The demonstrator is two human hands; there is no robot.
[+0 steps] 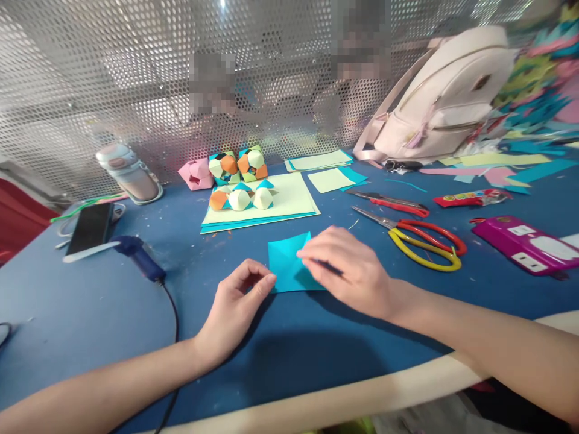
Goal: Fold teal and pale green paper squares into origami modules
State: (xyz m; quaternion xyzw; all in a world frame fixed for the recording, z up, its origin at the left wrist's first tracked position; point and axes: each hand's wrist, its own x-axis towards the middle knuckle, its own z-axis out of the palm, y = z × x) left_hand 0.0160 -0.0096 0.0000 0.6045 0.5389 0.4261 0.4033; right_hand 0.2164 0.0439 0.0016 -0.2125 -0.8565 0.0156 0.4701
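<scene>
A square of blue paper [287,265] with crease lines lies on the blue table in front of me. At its lower left corner, the thumb and index finger of my left hand [235,307] are pinched together on the edge. My right hand [350,271] is over the paper's right side and covers part of it. Its fingertips are drawn together above the creased surface; whether they grip anything is hidden. Just beyond the paper, folded paper pieces [240,197] in orange, cream and blue rest on a stack of cream and blue sheets [289,193].
Scissors [425,241], a red-handled cutting tool [398,204] and a purple case [525,244] lie to the right. A backpack [447,102] and paper scraps [502,160] are behind them. Leftward are a corded blue tool [142,259], phone [90,228] and bottle [129,172]. Perforated metal [280,60] stands behind.
</scene>
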